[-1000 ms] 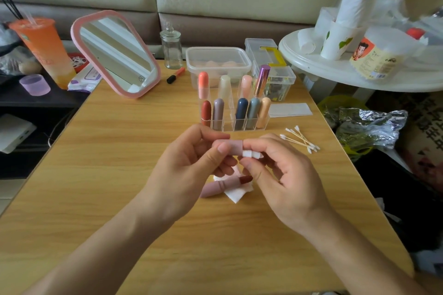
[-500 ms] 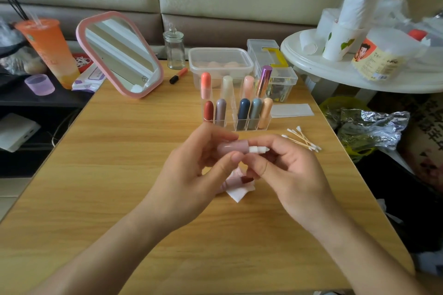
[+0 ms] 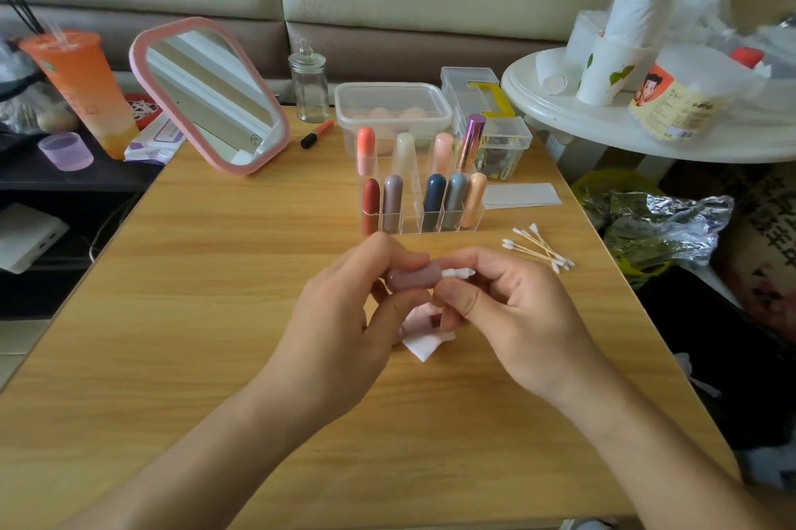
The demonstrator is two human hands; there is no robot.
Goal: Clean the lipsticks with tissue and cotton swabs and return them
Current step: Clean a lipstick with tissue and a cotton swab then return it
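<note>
Looks like cap cleaning: the dusty-pink plastic lipstick cap (image 3: 411, 277), 6 o'clock of the clear acrylic rack (image 3: 411, 206), is clamped by fingers of the left hand (image 3: 336, 340). A white tissue twist (image 3: 456, 272) is pinched into its mouth by the right hand (image 3: 517, 322). Gentle twisting's probably needed next.

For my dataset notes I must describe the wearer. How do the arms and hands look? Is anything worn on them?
Both forearms are bare as far as the view shows: no sleeves, watch or bracelet. The left hand and right hand have no gloves or visible rings; the nails look short and unpainted.
</note>
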